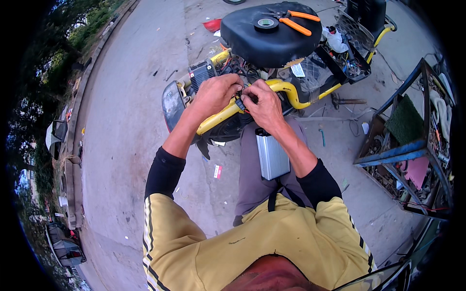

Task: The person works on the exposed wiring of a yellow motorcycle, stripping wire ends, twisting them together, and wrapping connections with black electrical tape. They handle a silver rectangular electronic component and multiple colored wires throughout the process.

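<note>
From above, both hands meet at a yellow scooter frame (291, 91). The left hand (213, 94) and right hand (264, 104) pinch a small black connector (241, 103) between fingertips. It looks light, stiff and delicate, best gripped by its body, not its wires.

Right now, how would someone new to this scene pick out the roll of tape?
Find the yellow-framed scooter lying on the pavement and its big black seat. The tape roll lies flat on top of that seat, left of the orange-handled pliers. It is the only ring there: black with a pale core.
</note>
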Tool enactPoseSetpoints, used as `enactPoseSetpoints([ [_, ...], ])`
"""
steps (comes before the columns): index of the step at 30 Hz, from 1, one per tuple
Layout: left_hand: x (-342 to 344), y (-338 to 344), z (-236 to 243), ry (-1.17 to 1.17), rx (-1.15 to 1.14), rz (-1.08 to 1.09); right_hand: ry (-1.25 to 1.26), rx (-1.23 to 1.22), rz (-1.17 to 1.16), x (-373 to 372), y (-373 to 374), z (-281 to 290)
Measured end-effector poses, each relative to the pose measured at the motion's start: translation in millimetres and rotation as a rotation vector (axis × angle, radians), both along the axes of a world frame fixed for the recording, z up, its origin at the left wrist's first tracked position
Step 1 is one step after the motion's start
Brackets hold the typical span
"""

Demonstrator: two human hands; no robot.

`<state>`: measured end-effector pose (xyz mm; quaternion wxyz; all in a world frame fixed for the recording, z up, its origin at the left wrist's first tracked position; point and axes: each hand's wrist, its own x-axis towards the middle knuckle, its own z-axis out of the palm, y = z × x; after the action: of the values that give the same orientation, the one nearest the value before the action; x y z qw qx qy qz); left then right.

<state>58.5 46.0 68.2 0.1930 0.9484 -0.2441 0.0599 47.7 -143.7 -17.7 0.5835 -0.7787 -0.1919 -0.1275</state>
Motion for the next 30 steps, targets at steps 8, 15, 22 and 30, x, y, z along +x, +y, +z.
enactPoseSetpoints([
  [8,-6,-7,-5,0.013,-0.133,0.007,0.019,0.102,-0.005,2,1,-8],
  [15,-1,11,-20,-0.163,-0.028,-0.147,0.084,0.127,-0.004,2,2,-4],
  [22,-8,5,-11,-0.059,-0.148,-0.124,0.085,0.146,0.008,4,2,-10],
  [30,-12,14,-22,-0.217,-0.168,-0.183,0.092,0.119,0.004,4,2,-7],
])
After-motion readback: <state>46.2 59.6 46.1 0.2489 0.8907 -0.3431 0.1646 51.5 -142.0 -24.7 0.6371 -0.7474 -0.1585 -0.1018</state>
